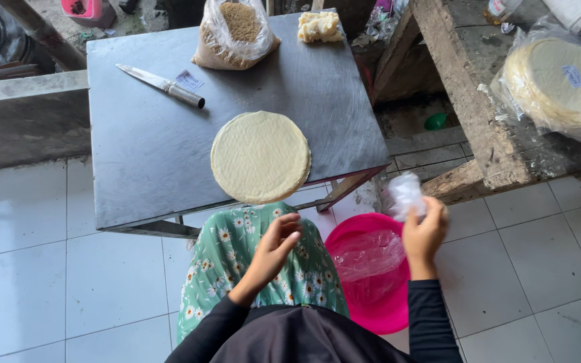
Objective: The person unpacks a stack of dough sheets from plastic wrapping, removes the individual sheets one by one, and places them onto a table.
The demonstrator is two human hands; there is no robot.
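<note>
Crumpling clear plastic (406,195) in the right hand (425,232) — left hand (274,249) hanging loose, empty; one flatbread (261,156) is lying unwrapped on the table (136,154).

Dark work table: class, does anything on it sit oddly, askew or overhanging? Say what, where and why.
The round pale dough sheet sits at the near edge of the dark table, its rim just overhanging. The knife lies askew at the far left. Nothing looks spilled or damaged.
</note>
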